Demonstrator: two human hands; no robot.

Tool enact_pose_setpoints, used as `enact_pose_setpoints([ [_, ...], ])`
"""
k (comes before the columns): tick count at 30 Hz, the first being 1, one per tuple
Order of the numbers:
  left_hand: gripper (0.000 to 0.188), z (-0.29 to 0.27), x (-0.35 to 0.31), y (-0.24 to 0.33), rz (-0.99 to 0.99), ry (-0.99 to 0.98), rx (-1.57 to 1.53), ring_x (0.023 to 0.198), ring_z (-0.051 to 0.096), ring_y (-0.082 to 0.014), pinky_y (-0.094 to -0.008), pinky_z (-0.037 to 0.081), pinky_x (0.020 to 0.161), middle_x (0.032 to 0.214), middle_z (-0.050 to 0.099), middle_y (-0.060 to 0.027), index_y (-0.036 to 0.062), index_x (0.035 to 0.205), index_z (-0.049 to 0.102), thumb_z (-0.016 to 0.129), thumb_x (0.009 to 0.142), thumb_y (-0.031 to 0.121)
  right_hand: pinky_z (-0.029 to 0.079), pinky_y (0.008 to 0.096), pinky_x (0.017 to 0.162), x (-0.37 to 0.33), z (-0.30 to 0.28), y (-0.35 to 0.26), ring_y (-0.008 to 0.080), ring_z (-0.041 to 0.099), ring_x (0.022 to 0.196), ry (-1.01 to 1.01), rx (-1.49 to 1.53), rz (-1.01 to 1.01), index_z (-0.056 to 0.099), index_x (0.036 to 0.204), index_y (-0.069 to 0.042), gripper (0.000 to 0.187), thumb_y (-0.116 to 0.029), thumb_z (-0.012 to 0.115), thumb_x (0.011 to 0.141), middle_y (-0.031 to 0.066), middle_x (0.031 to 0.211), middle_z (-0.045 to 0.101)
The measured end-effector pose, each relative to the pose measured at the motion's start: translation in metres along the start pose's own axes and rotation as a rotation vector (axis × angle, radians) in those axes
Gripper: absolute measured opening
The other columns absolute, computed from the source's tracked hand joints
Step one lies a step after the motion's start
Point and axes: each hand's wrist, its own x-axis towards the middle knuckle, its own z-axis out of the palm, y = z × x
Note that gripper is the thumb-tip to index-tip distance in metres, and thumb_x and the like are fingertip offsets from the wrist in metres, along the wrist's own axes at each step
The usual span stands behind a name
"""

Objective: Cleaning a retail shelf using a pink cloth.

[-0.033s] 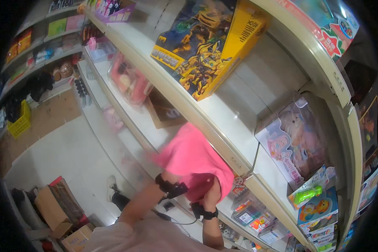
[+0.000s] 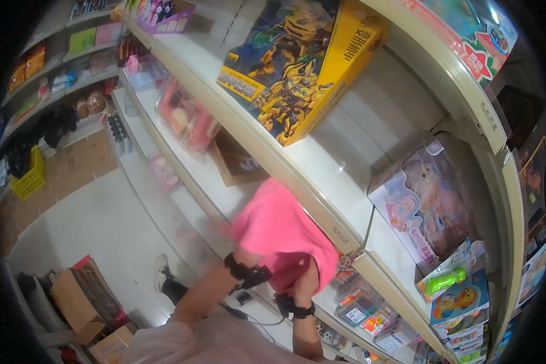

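A bright pink cloth [image 2: 285, 221] is held up in front of the shelf edge, draped over both of my hands. My left hand [image 2: 244, 255] goes in under its left side, and its fingers are hidden by the fabric. Inside the lower right fold, my right hand [image 2: 307, 280] is closed on the cloth; its fingertips are covered. Black straps with small devices circle both wrists, and a thin cable hangs between them. The cloth's upper edge lies close to the beige shelf edge [image 2: 309, 203].
On the upper shelf stand a yellow robot toy box [image 2: 321, 79] and a pink doll box [image 2: 428, 203]. Below are a clear-fronted pink toy case [image 2: 185, 115] and a brown box [image 2: 236, 159]. Cardboard boxes [image 2: 82, 297] and a yellow basket [image 2: 29, 173] are at left.
The cloth's left edge has shifted slightly inward to the right. Both arms stay in nearly the same place.
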Motion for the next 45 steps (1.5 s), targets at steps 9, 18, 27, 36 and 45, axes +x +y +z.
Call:
enact_pose_setpoints([
  [9,0.016,-0.009,0.020,0.008,0.000,0.053,-0.023,0.088,0.061,-0.0186,-0.0316,0.049,0.082,0.088,0.063,-0.0107,0.0010,0.100,0.061,0.054,0.086,0.003,0.041,0.0268,0.077,0.006,0.020,-0.020,0.0141,0.052,0.080,-0.072,0.101,-0.049,0.060,0.091,-0.004,0.026,-0.018,0.041,0.103,0.0008,0.084,0.057],
  [18,0.016,-0.058,0.074,0.005,0.001,0.046,-0.060,0.089,0.061,-0.0185,-0.0314,0.049,0.083,0.088,0.063,-0.0100,0.0010,0.101,0.061,0.054,0.087,0.004,0.042,0.0285,0.069,0.027,0.093,-0.030,0.0158,0.052,0.075,0.031,-0.173,-0.289,0.055,0.088,-0.003,0.019,-0.006,0.039,0.098,0.0044,0.079,0.056],
  [27,0.017,-0.143,0.160,0.011,0.016,0.025,-0.033,0.089,0.061,-0.0184,-0.0312,0.049,0.083,0.088,0.063,-0.0094,0.0010,0.102,0.061,0.054,0.087,0.004,0.039,0.0262,0.064,0.043,0.228,-0.020,0.0131,0.049,0.069,0.150,0.501,-0.108,0.056,0.090,-0.005,0.016,-0.015,0.047,0.099,0.0038,0.078,0.054],
  [36,0.018,-0.261,0.279,0.058,0.110,0.059,0.155,0.090,0.061,-0.0183,-0.0311,0.049,0.083,0.088,0.063,-0.0087,0.0010,0.103,0.061,0.054,0.087,0.004,0.034,0.0246,0.058,0.063,0.406,-0.041,0.0081,0.044,0.062,0.134,0.554,-0.207,0.055,0.092,-0.011,0.020,-0.029,0.050,0.101,-0.0030,0.072,0.054],
  [45,0.018,-0.316,0.348,0.094,0.180,0.140,0.233,0.090,0.061,-0.0182,-0.0309,0.049,0.083,0.089,0.063,-0.0081,0.0010,0.104,0.061,0.054,0.088,0.004,0.048,0.0288,0.079,0.073,0.485,0.006,0.0214,0.058,0.090,0.136,0.739,0.017,0.057,0.117,-0.002,0.034,-0.031,0.050,0.101,0.0067,0.111,0.059],
])
